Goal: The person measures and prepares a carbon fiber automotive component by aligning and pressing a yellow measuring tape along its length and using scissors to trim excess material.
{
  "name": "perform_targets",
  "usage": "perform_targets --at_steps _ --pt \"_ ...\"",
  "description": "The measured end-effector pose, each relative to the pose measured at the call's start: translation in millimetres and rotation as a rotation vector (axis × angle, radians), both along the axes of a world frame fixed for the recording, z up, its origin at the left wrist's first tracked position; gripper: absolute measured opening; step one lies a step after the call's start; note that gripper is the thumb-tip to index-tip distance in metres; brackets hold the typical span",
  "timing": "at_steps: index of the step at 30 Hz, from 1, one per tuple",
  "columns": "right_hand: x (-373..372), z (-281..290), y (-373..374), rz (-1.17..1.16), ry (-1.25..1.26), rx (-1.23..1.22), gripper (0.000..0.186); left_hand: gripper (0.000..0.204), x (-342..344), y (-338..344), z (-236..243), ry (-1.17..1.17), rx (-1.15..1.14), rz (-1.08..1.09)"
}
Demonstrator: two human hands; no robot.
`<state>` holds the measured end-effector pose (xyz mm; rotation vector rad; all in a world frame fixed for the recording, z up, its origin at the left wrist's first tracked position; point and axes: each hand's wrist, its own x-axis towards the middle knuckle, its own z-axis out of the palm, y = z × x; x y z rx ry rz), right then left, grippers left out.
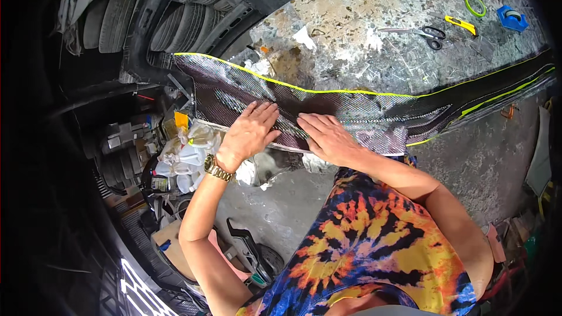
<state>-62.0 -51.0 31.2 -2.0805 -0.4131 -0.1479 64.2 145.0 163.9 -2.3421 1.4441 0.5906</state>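
Note:
A long, curved strip of shiny black woven cloth, like carbon fibre [363,111], lies along the table's near edge. Bright yellow-green tape [316,91] follows its far edge. My left hand [250,133] rests flat on the cloth left of the middle, fingers stretched out and pointing away from me. Just to its right, my right hand [329,138] also lies flat, its fingers reaching toward the left. Neither hand grips anything. What lies under the cloth is hidden.
On the stained table [357,23] are scissors [424,34], a yellow utility knife [461,25], a green tape roll [475,5] and a blue tape dispenser [511,19]. Tyres [190,23] are stacked at the far left. White plastic jugs [184,161] crowd the floor below them.

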Motion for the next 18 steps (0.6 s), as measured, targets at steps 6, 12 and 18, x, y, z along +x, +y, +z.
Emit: perform_targets --at_steps 6,12,18 --pt "37 9 23 0.003 -0.151 -0.197 0.047 0.052 2 2 13 -0.054 0.028 0.013" --pt "45 7 26 0.011 -0.180 -0.188 0.047 0.049 2 5 12 -0.067 0.010 0.054" --pt "46 9 27 0.036 -0.131 -0.144 0.046 0.050 6 2 16 -0.117 0.017 0.059"
